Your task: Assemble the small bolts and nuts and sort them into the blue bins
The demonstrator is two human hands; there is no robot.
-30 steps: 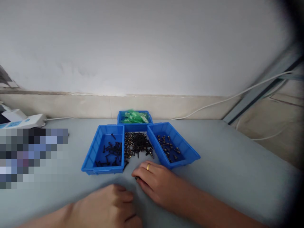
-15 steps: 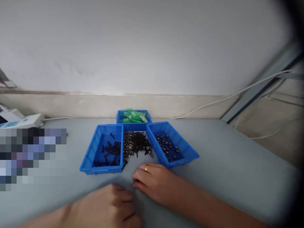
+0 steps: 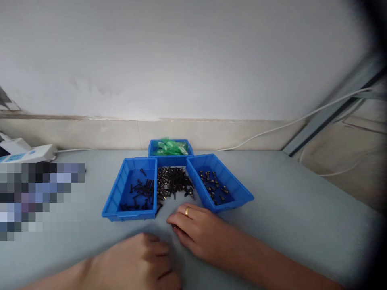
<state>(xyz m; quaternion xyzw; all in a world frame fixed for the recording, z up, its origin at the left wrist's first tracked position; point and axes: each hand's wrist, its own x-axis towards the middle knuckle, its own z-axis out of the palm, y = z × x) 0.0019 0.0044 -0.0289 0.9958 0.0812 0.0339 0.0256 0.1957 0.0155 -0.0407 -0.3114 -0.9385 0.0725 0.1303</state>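
Observation:
My left hand (image 3: 145, 262) rests low over the table, its fingers curled closed; whatever they hold, if anything, is hidden. Nearby, my right hand (image 3: 193, 227), with a gold ring, is closed in a pinch. A tiny dark bit shows between its thumb and fingers, too small to name. Beyond the hands lies a loose pile of dark screws (image 3: 173, 180) on the table. The left blue bin (image 3: 112, 200) holds black screws (image 3: 144, 188). In the right blue bin (image 3: 236, 189) are several shorter screws with shiny parts (image 3: 213, 184).
Behind the pile stands a third blue bin (image 3: 175, 161) with green plastic packets (image 3: 169, 146). A white power strip (image 3: 42, 153) and a pixelated area are at the left. A white cable (image 3: 266, 133) runs along the wall to a metal frame (image 3: 314, 121) on the right.
My right hand has shifted slightly left and its fingertips have moved a little, so a dark bit now shows between them. The left hand stays nearly still. Bins and screws look unchanged.

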